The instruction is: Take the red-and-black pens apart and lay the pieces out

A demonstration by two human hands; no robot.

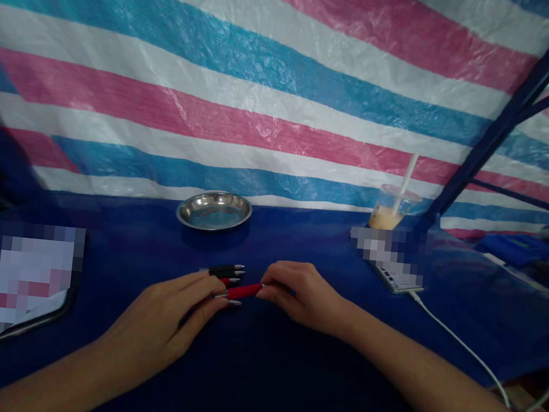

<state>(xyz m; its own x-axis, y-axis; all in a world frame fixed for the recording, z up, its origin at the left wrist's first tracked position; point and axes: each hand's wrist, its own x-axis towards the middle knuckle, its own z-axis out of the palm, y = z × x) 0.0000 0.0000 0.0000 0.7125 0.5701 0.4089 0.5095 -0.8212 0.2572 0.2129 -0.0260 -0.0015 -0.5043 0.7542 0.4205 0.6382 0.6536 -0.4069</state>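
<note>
A red pen (245, 291) spans the gap between my two hands in the middle of the blue table. My right hand (302, 296) pinches its right end between thumb and fingertips. The left end lies at the fingertips of my left hand (175, 306), which are closed round it. Just behind, black pens (223, 270) lie side by side, partly covered by my left fingers. Silver tips of other pens poke out beside the red one; their bodies are mostly hidden under the left hand.
Behind the pens stands an oval metal dish (214, 212). To the right are a plastic cup (391, 207) with a straw and a phone (400, 281) on a white cable (460, 340). A blurred-out sheet (29, 279) lies at left. Striped plastic sheeting (262, 127) hangs behind the table (258, 373).
</note>
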